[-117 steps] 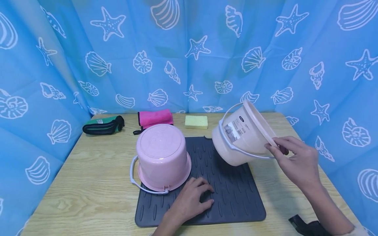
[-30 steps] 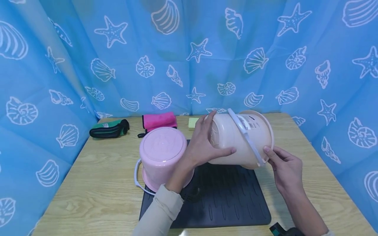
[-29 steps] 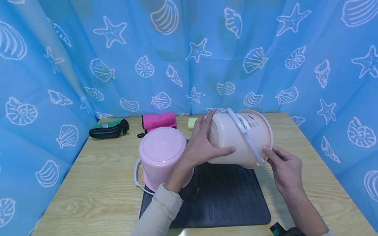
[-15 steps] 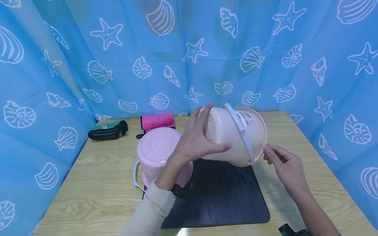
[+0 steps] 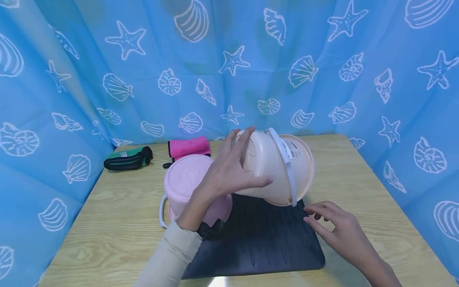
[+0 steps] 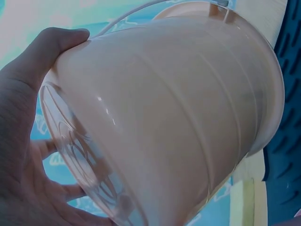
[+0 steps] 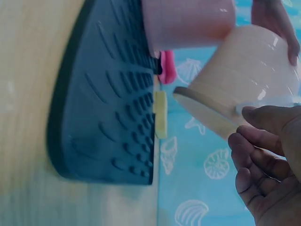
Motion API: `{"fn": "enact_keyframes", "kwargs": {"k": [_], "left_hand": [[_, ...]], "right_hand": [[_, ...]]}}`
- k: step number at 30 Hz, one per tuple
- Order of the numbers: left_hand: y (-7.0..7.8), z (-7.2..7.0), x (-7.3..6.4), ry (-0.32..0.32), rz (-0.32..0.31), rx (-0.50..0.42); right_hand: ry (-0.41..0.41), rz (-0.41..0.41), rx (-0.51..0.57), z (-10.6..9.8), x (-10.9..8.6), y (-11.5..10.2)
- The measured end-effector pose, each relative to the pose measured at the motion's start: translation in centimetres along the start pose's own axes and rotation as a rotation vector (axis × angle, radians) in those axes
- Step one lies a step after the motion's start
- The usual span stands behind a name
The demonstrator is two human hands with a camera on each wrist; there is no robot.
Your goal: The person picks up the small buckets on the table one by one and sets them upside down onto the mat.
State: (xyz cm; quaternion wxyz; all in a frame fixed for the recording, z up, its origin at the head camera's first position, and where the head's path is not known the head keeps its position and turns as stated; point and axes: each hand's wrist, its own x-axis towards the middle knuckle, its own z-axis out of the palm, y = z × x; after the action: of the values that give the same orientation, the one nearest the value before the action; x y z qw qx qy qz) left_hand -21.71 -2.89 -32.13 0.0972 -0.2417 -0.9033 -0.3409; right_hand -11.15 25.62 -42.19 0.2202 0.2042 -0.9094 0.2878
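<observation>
My left hand (image 5: 224, 171) grips a cream bucket (image 5: 264, 153) around its base, the thumb on the side and the fingers over the bottom edge. The bucket lies tipped on its side above the dark ribbed mat (image 5: 269, 243), its mouth turned right and slightly down, the white handle (image 5: 285, 159) slung across it. Just below the rim, my right hand (image 5: 338, 229) hovers with loosely bent fingers, nothing between them. Upside down on the mat's left part stands a pink bucket (image 5: 186, 175), partly hidden by my left forearm.
At the back of the wooden table (image 5: 107, 223) lie a green-and-black folded bundle (image 5: 128, 158) and a pink cloth (image 5: 188, 146). A yellow sponge (image 7: 160, 113) is hidden behind the cream bucket in the head view. A blue shell-patterned curtain (image 5: 229, 71) surrounds the table.
Earlier, my right hand alone held the cream bucket's rim; then my left hand took the base. Now the right hand has let go and dropped lower, and the bucket has shifted slightly left.
</observation>
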Motion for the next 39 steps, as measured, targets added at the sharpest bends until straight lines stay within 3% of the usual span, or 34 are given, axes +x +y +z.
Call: {"fn": "enact_keyframes", "kwargs": {"k": [16,24,31,34,39], "left_hand": [[0.4,-0.6,0.3,-0.09,0.011,0.087],[0.6,-0.9,0.5,-0.138,0.028,0.152],[0.9,-1.0,0.7,-0.185,0.016,0.199],[1.0,-1.1,0.7,-0.204,0.007,0.205],[1.2,-1.0,0.9,-0.232,0.001,0.221]], "right_hand": [[-0.184,-0.176,-0.066,3.7,-0.7,-1.4],[-0.362,-0.159,-0.062,5.1,-1.2,-1.7],[-0.444,-0.163,-0.08,5.9,-1.6,-1.3],[-0.456,-0.165,-0.066,6.1,-1.7,-1.1],[-0.407,-0.203,-0.043,6.4,-1.9,-0.9]]}}
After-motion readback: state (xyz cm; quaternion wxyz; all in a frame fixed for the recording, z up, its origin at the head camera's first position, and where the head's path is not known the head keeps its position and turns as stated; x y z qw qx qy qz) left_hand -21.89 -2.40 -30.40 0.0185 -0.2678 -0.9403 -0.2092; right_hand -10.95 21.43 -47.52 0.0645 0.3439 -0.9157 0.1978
